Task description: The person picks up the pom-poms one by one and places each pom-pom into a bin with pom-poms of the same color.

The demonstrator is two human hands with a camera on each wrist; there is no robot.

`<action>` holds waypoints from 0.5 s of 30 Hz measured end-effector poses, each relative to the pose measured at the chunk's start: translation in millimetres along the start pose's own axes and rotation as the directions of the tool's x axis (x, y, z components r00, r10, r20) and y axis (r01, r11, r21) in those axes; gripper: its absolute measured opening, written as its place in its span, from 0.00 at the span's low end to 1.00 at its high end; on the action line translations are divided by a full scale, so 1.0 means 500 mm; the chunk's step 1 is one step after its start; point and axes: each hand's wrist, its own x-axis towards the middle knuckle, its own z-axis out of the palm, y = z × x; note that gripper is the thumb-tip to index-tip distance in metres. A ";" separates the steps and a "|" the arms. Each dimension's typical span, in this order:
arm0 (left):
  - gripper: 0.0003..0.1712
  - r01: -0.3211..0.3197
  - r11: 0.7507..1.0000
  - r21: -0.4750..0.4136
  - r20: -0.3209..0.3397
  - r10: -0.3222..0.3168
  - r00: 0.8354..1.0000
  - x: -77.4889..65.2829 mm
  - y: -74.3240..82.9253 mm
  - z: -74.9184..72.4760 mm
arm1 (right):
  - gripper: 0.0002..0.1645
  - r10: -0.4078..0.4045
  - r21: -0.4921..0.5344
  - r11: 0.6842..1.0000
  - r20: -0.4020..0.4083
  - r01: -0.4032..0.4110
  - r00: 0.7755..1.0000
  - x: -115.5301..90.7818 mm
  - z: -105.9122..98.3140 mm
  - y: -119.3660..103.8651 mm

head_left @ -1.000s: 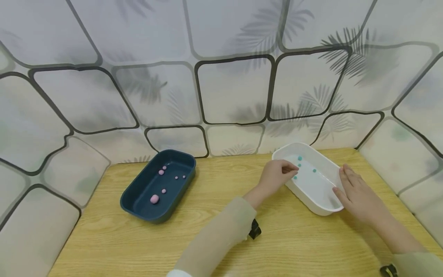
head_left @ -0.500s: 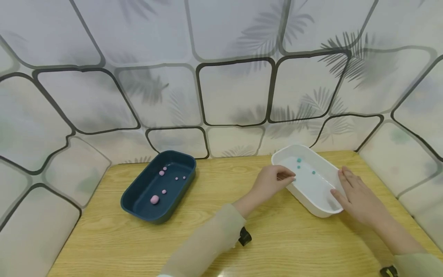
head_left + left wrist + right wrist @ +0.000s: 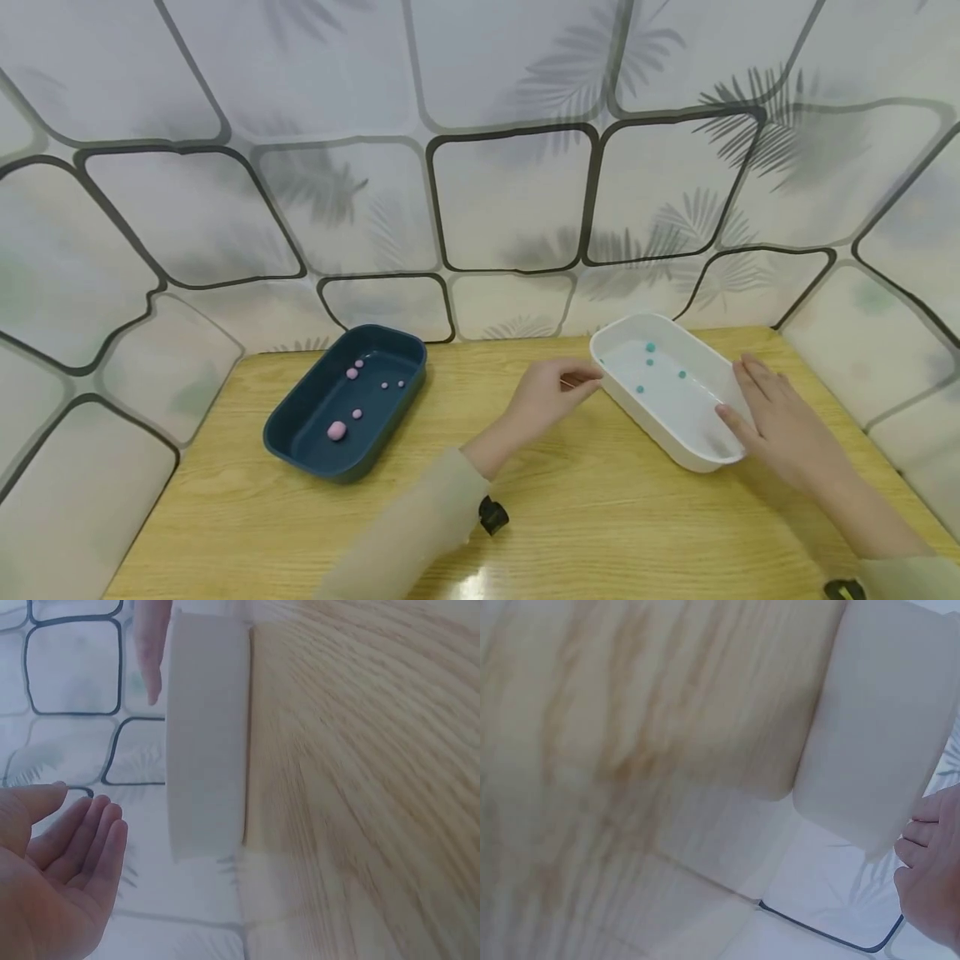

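My left hand (image 3: 543, 396) is just left of the white tray (image 3: 705, 425). Its fingers bend loosely; in the left wrist view a gap parts the thumb (image 3: 41, 799) from the fingers, and no object shows in them. My right hand (image 3: 795, 429) rests with extended fingers against the tray's right side, thumb over the rim. Small teal balls lie inside the white tray, including one teal ball (image 3: 682, 374) near the middle and another (image 3: 640, 389) toward the left wall.
A dark blue tray (image 3: 303, 454) stands at the left with several pink balls of different sizes, the largest pink ball (image 3: 337, 431) toward the front. Both trays sit on a wood-grain table (image 3: 480, 467). Patterned wall covering (image 3: 510, 200) rises behind and at both sides.
My left hand has drawn back leftward from above the white tray to outside its left rim. The right hand stays against the tray. The teal balls there look unmoved.
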 end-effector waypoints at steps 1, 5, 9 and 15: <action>0.12 -0.001 1.000 0.000 -0.008 0.001 1.000 -0.004 -0.004 -0.007 | 0.47 -0.003 -0.005 1.000 0.001 0.003 1.000 0.002 -0.003 -0.004; 0.12 0.009 1.000 0.000 -0.032 -0.009 0.999 -0.024 -0.015 -0.041 | 0.48 -0.027 -0.023 0.999 -0.010 0.027 1.000 0.008 -0.014 -0.019; 0.12 0.029 0.999 0.038 -0.055 -0.027 0.998 -0.045 -0.026 -0.079 | 0.49 -0.056 -0.039 0.998 -0.020 0.056 0.998 0.017 -0.021 -0.036; 0.13 0.039 0.992 0.120 -0.082 -0.029 0.996 -0.091 -0.046 -0.140 | 0.49 -0.118 -0.071 0.991 -0.041 0.115 0.992 0.030 -0.029 -0.065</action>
